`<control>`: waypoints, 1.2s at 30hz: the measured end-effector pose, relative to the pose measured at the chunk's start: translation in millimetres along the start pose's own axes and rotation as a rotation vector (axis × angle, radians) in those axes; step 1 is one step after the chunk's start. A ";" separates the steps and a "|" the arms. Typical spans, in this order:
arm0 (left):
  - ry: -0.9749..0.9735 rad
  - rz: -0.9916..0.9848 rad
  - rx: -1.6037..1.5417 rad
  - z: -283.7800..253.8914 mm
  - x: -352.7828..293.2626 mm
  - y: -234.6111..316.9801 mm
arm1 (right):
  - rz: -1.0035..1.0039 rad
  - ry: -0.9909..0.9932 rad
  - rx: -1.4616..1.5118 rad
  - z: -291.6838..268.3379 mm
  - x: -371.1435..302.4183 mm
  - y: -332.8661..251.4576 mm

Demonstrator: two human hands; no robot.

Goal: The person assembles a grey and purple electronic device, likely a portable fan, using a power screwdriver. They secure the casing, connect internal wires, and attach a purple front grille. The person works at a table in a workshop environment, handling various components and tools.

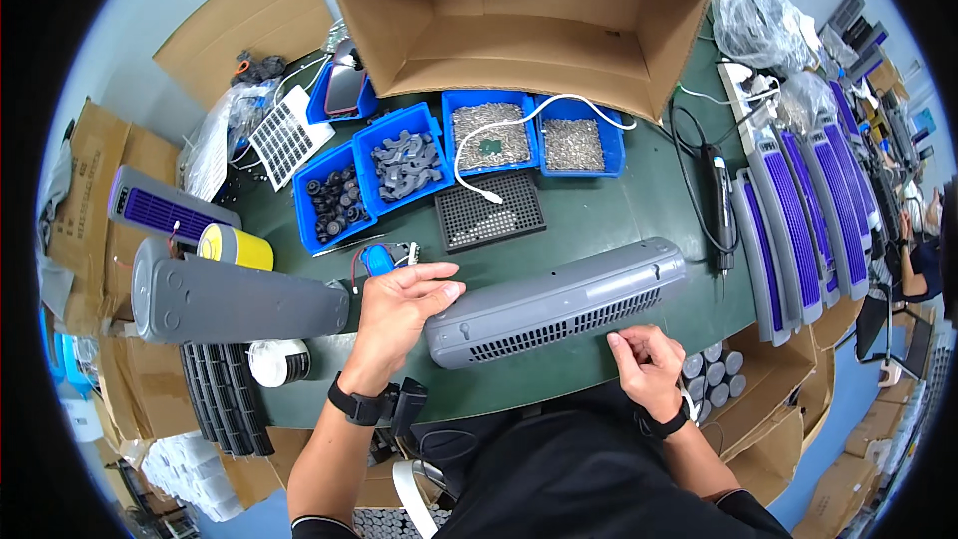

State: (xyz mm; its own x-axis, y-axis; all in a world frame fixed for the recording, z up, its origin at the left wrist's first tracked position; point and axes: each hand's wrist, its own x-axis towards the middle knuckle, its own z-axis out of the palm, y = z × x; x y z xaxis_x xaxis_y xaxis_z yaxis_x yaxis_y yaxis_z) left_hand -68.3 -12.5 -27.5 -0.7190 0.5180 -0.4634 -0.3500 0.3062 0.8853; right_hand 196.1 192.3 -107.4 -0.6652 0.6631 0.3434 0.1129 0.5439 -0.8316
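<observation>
A long grey plastic housing (pixel 559 291) with a slotted grille along its near side lies slantwise on the green table in front of me. At its left end hovers my left hand (pixel 399 314), fingers stretched to the right; whether it touches the housing I cannot tell. My right hand (pixel 649 364) is by the housing's near right edge, its fingers curled in and thumb against them; anything inside is hidden. Beyond the left hand sits a small blue part (pixel 378 260) with wires.
Blue bins hold dark knobs (pixel 334 205), grey brackets (pixel 407 165) and screws (pixel 489 135). A white cable (pixel 539 105) crosses them. An electric screwdriver (pixel 720 205) and purple-grilled units (pixel 793 220) are right; another grey housing (pixel 239 294) is left. An open carton (pixel 519 40) stands behind.
</observation>
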 end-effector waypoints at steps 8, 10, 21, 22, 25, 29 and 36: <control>0.035 0.028 0.070 5.4 -5.0 0.7 | -0.115 -0.029 0.009 -1.2 9.4 -2.3; 0.057 0.013 0.072 9.1 -7.1 3.1 | -0.111 -0.025 0.014 -1.2 9.5 -2.1; 0.071 -0.001 0.098 8.9 -8.7 6.4 | -0.115 -0.003 0.054 0.4 9.9 0.8; 0.081 -0.004 0.099 8.1 -10.4 7.0 | -0.112 -0.014 0.054 0.1 10.2 -0.6; 0.094 -0.011 0.096 9.4 -11.8 9.7 | -0.130 -0.027 0.043 -1.8 11.2 -1.0; 0.099 0.046 0.178 16.8 -5.8 17.6 | -0.148 -0.019 0.037 -2.7 12.2 0.5; -0.062 -0.019 0.133 75.6 11.9 42.4 | -0.126 -0.016 0.083 -2.3 11.9 1.4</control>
State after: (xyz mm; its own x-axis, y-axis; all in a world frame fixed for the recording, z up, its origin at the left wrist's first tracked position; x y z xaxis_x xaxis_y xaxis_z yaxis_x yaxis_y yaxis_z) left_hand -46.3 66.9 1.5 -0.6731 0.5581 -0.4852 -0.2774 0.4177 0.8652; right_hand 190.1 202.1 -103.4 -0.6820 0.5835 0.4409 -0.0336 0.5773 -0.8159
